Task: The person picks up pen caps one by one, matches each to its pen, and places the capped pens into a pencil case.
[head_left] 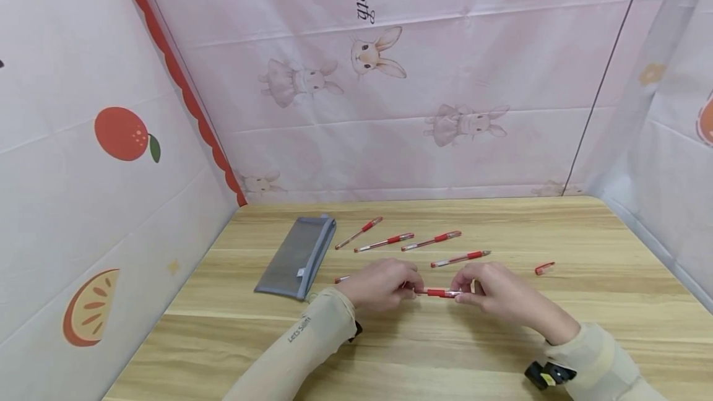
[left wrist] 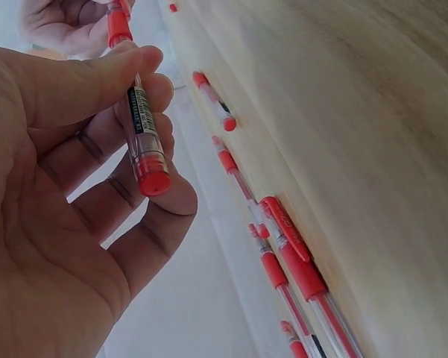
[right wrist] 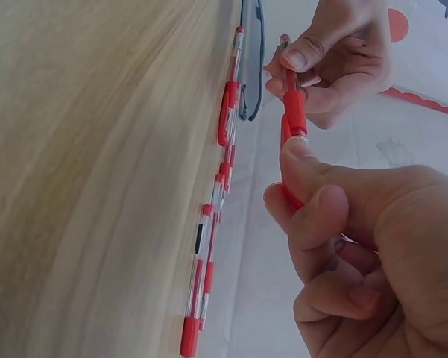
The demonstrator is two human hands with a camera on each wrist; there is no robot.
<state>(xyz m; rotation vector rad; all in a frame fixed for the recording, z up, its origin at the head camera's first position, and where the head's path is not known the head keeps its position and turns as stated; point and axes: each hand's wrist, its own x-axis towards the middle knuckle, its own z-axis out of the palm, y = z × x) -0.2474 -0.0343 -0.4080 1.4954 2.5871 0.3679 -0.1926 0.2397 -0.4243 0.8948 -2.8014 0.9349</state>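
Note:
Between both hands, over the table, a red gel pen (head_left: 436,293) with a clear barrel lies roughly level. My left hand (head_left: 384,283) pinches its barrel near the rear; the red end plug (left wrist: 153,183) sticks out past the fingers in the left wrist view. My right hand (head_left: 496,289) pinches the other end, where the cap is, with thumb and fingertips. The red cap clip (right wrist: 285,128) lies alongside the red grip (right wrist: 294,112) in the right wrist view. The fingers hide much of the cap.
Several similar red pens (head_left: 385,242) lie behind the hands on the wooden table (head_left: 412,364). One more pen (head_left: 341,279) is partly hidden by the left hand. A grey mesh zip pouch (head_left: 289,258) lies left, a loose red cap (head_left: 544,268) right. Printed curtains (head_left: 390,159) surround the table.

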